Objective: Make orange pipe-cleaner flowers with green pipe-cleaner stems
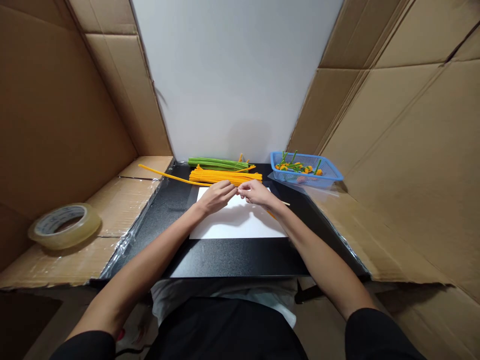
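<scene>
Over a white sheet (240, 225), my left hand (217, 196) and my right hand (255, 193) meet with fingertips close together. My left hand's fingers are closed, and a long orange pipe cleaner (170, 176) runs from beside it out to the left. Pinched fingers on my right hand hide whatever small thing is between them. Just behind the hands lies a bundle of orange pipe cleaners (225, 175), with a bundle of green ones (217, 163) behind it. A thin pale stick (286, 203) shows past my right wrist.
At the back right, a blue basket (330, 175) holds several small orange pieces with green stems. A roll of clear tape (84, 227) rests on the cardboard at the left. Cardboard walls (420, 140) flank the black tabletop (236, 257).
</scene>
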### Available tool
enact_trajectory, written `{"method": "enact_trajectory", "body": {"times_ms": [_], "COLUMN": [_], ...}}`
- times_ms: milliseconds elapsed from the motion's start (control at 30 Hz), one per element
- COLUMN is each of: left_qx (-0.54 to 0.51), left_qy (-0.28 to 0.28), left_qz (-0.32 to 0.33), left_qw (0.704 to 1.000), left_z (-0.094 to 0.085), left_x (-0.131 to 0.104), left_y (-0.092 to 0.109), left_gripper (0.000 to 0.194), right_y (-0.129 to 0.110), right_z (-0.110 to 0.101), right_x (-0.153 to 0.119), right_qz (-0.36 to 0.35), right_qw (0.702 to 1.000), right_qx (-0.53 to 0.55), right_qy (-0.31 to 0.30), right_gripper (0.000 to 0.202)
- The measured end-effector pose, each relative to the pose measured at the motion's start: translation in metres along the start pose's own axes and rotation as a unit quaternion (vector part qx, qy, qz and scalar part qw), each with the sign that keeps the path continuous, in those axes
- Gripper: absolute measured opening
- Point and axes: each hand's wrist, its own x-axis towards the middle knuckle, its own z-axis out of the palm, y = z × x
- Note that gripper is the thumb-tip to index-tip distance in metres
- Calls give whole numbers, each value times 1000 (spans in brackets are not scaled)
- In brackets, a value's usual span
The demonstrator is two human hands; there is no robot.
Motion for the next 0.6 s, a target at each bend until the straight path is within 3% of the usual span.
{"method": "enact_trajectory", "body": {"times_ms": [100, 200, 300, 400, 500, 600], "left_qx": [-29, -63, -95, -133, -149, -140], "left_qy": [-22, -66, -113, -147, -162, -165], "left_qz": [-10, -76, -147, -196, -218, -216], "left_qw": [999, 993, 978, 960, 951, 952], "left_z": [0, 1, 3, 7, 9, 10], "left_x": [-2, -5, -7, -8, -8, -8], "left_y": [-2, -4, -6, -5, -4, -3], "left_gripper": [30, 27, 21, 17, 16, 18], "right_y": [2, 4, 5, 7, 7, 5], "right_z": [-3, -3, 0, 5, 8, 11], "right_x": [-1, 0, 2, 1, -3, -5], "right_qz": [20, 9, -82, -153, -163, -147], "right_qw": [998, 999, 989, 950, 928, 929], "right_qx": [34, 28, -118, -264, -326, -330], "right_qy": [-39, -33, 29, 66, 73, 81], "right_gripper": [36, 27, 8, 8, 14, 15]}}
